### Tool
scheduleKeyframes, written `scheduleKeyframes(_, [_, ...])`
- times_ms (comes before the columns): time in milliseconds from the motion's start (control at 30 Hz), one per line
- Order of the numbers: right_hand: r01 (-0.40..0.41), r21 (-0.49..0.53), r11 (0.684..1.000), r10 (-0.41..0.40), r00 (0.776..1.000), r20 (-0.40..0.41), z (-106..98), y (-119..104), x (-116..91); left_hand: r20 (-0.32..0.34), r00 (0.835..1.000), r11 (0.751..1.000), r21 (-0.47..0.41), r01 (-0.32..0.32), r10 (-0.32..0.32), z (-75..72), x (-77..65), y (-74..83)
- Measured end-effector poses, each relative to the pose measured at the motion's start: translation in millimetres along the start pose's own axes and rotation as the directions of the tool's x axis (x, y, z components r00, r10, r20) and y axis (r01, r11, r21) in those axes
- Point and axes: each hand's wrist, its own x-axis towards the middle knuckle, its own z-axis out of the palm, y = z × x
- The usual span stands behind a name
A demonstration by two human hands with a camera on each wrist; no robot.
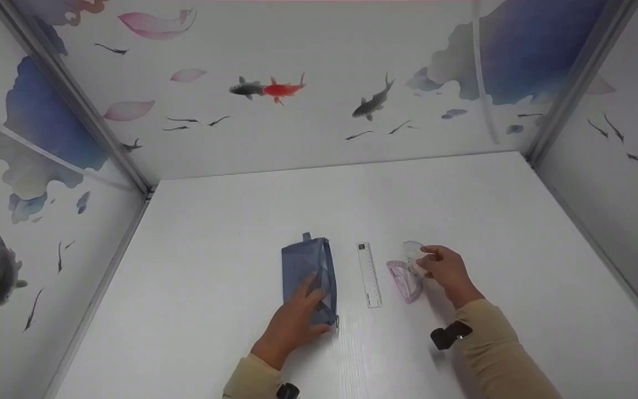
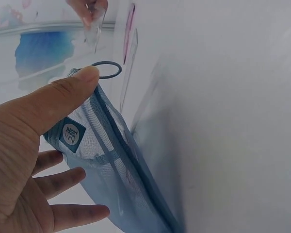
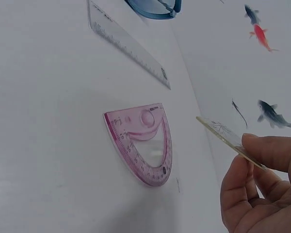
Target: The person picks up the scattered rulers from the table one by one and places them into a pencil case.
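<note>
My left hand point(image 1: 291, 321) is on a blue mesh zip pouch point(image 1: 299, 266), its thumb against the zip end and its other fingers spread along the side. A zip ring point(image 2: 109, 69) and a square label point(image 2: 72, 134) show near the thumb. My right hand point(image 1: 447, 270) pinches a thin clear plastic measuring piece point(image 3: 225, 135) with a yellowish edge between thumb and fingers, tilted and raised over the table. Just left of that hand lies a pink protractor point(image 1: 399, 277). A clear ruler point(image 1: 369, 274) lies between the protractor and the pouch.
The white tabletop point(image 1: 197, 266) is enclosed by a back wall point(image 1: 319, 133) and side walls printed with fish, petals and blue patches. Metal posts point(image 1: 89, 116) stand at the back corners. A dark device point(image 1: 449, 335) is strapped at the right wrist.
</note>
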Motion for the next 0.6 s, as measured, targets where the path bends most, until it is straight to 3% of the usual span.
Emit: scheduleKeyframes(600, [0.005,0.031,1.000,-0.006,1.000,0.020,25.8,-13.0,-3.3,-0.012,1.000,1.000,0.022,-0.018,0.018,1.7,1.5,0.2])
